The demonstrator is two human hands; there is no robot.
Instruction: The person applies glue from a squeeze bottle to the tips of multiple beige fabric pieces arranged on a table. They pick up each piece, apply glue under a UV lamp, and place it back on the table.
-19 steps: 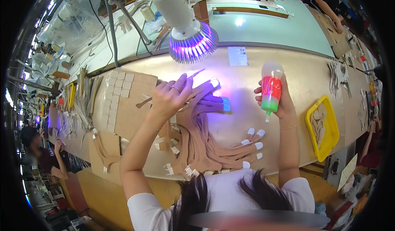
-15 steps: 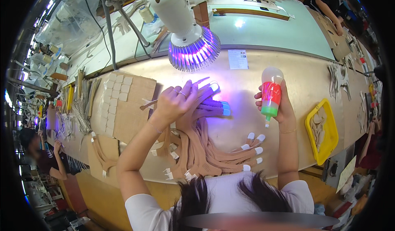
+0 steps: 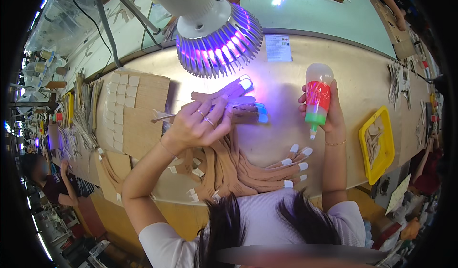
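we see the work partway along, as far as we can judge. in the pile of tan fabric strips (image 3: 238,165) on the table (image 3: 281,141), several strips on the side near the body end in white tips, and these look finished to us — though we cannot confirm that. under the glowing lamp (image 3: 219,44), a white-tipped strip (image 3: 238,87) lies at an angle, with more pale ends, tinted blue by the light, just beside it. rows of pale patches (image 3: 130,90) lie on the cardboard (image 3: 150,110) to the left, and the yellow basket (image 3: 388,137) on the right holds more tan pieces; we cannot tell whether those have tips.

the left hand (image 3: 202,122) is bent over the strips below the lamp, its fingers curled and thumb close to the fingertips. they appear to pinch a strip (image 3: 242,100) whose end points right into the violet light; the exact contact is hidden from us. the right hand (image 3: 335,108) is wrapped around a squeeze bottle (image 3: 317,94) — clear, red and green — held above the table, well apart from the strips. its nozzle points down, and we see no drop there.
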